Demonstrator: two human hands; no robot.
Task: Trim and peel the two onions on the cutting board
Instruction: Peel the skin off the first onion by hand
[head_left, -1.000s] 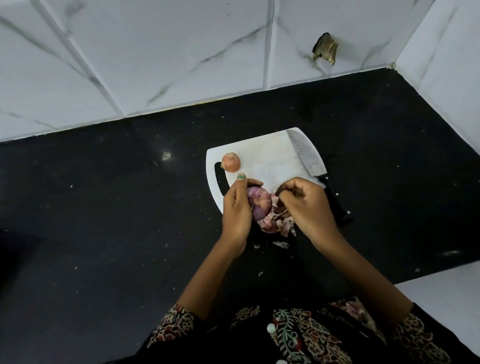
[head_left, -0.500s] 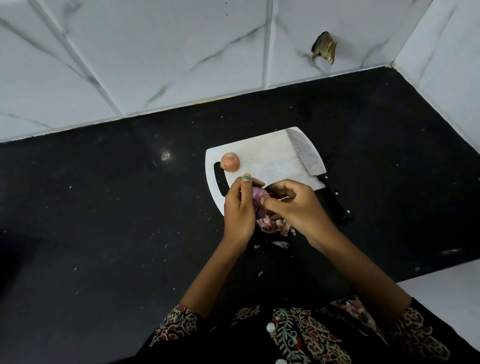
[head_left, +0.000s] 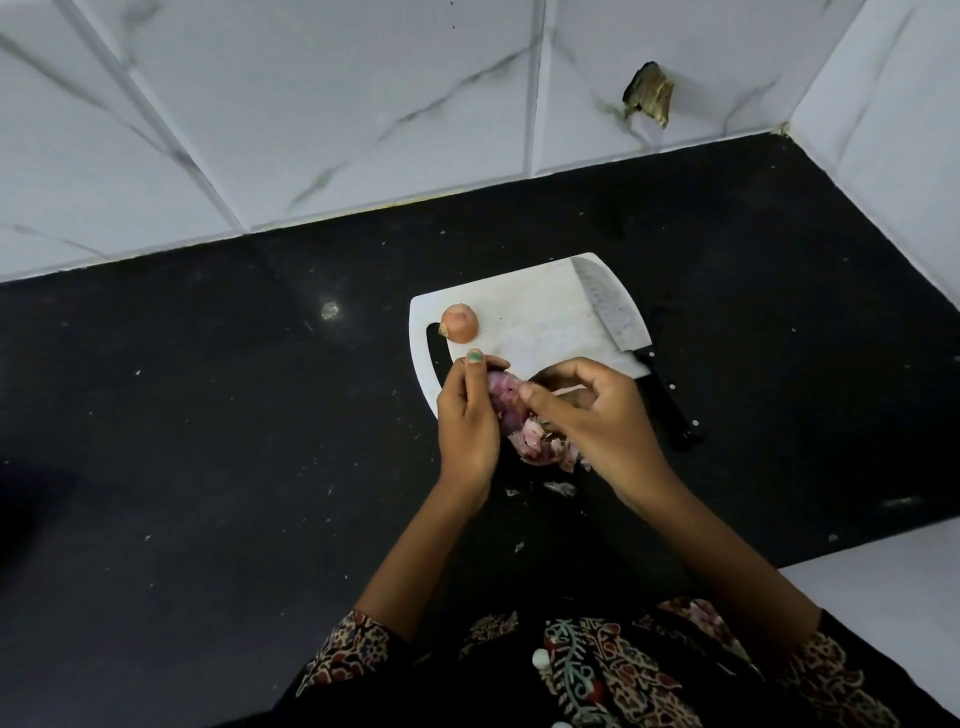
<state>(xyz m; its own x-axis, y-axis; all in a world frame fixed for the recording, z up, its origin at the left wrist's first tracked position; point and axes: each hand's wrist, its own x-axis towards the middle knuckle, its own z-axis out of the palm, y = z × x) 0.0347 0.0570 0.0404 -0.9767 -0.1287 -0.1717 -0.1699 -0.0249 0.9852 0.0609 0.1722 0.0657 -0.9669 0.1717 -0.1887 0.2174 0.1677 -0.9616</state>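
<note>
Onion (head_left: 503, 400), purple and partly stripped, sits between two hands just above the near edge of a white cutting board (head_left: 540, 322) on a black counter (head_left: 208, 415); the left hand (head_left: 467, 421) curls its fingers and thumb around the onion, gripping it; the right hand (head_left: 592, 410) has its fingers bent, the thumb and fingertips pinching at skin on the onion's side, though the exact contact is partly hidden; a second onion (head_left: 459, 322), still in its orange skin, rests near the board's far left corner; a knife (head_left: 613, 317) lies along the board's right edge, its handle over the counter, untouched; loose peels (head_left: 545, 447) lie heaped under the hands. Likely risks: the skin may tear off in small shreds; the slick bulb could slip from the left hand; peels may scatter further over the counter. Compared with a second ago, the right hand has moved from the peel heap up onto the onion, covering much of it; the second onion and the knife have not shifted.
</note>
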